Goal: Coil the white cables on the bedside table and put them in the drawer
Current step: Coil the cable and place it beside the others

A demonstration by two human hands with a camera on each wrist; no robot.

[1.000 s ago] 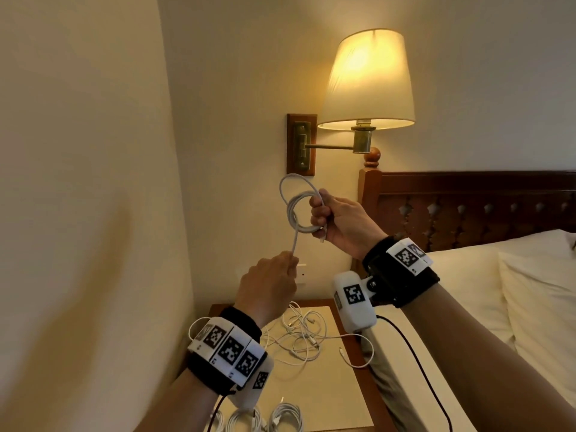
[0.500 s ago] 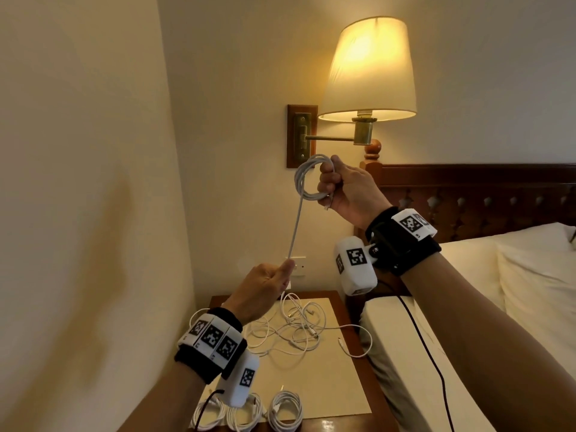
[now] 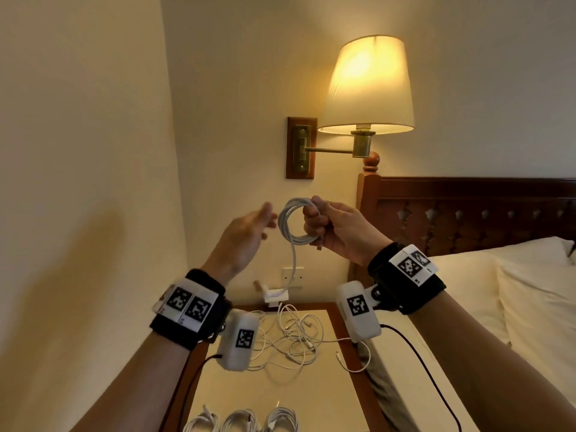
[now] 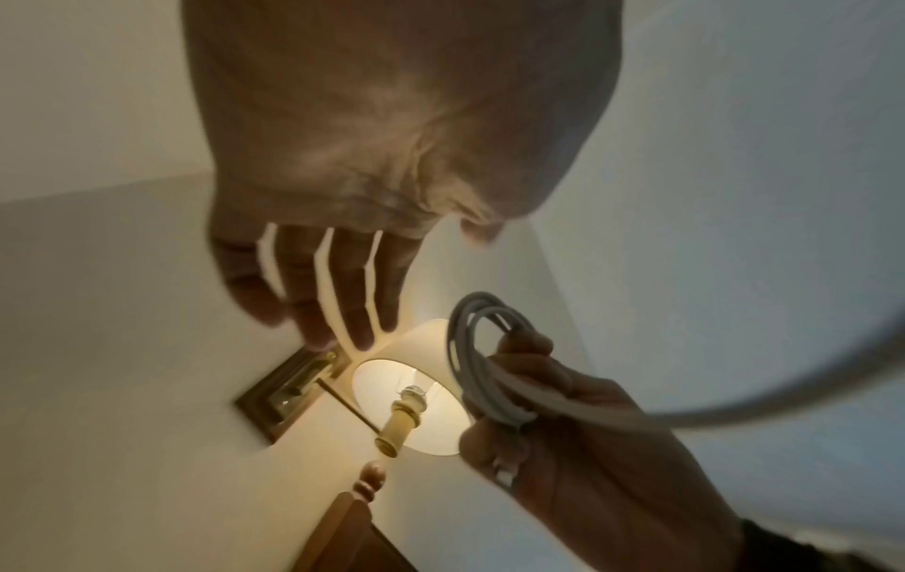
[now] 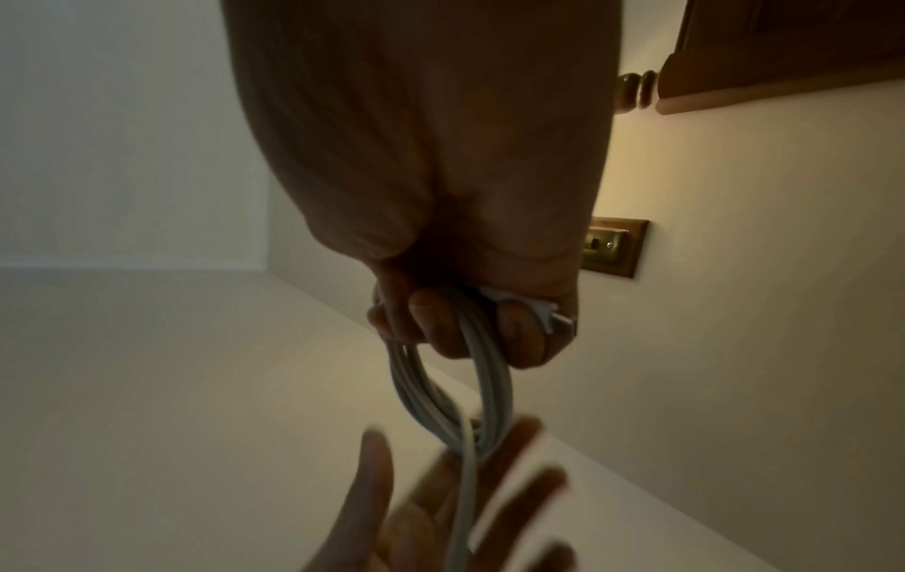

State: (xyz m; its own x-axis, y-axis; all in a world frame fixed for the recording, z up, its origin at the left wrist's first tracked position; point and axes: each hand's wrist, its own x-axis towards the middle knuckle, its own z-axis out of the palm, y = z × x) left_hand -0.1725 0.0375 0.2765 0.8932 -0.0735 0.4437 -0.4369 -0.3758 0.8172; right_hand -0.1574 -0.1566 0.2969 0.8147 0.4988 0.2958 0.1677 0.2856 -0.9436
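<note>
My right hand (image 3: 314, 219) grips a white cable coil (image 3: 291, 226) of several loops, held up in front of the wall; the same coil (image 4: 482, 371) shows in the left wrist view and, edge on, as the coil (image 5: 450, 391) under my curled fingers in the right wrist view. A loose tail hangs from it down to a white plug block (image 3: 276, 296). My left hand (image 3: 249, 232) is just left of the coil, fingers straight and spread, holding nothing. A tangle of loose white cables (image 3: 290, 338) lies on the bedside table (image 3: 352, 381). Three coiled cables (image 3: 240, 420) sit at its near edge.
A lit wall lamp (image 3: 367, 85) on a brass arm hangs above the hands. The wooden headboard (image 3: 467, 210) and the bed with white pillows (image 3: 514, 300) are to the right. A bare wall (image 3: 78, 213) closes in the left side. No drawer is in view.
My left hand let go of the cable tail, rose and opened beside the coil. The right hand came down with the coil, which has gained a loop.
</note>
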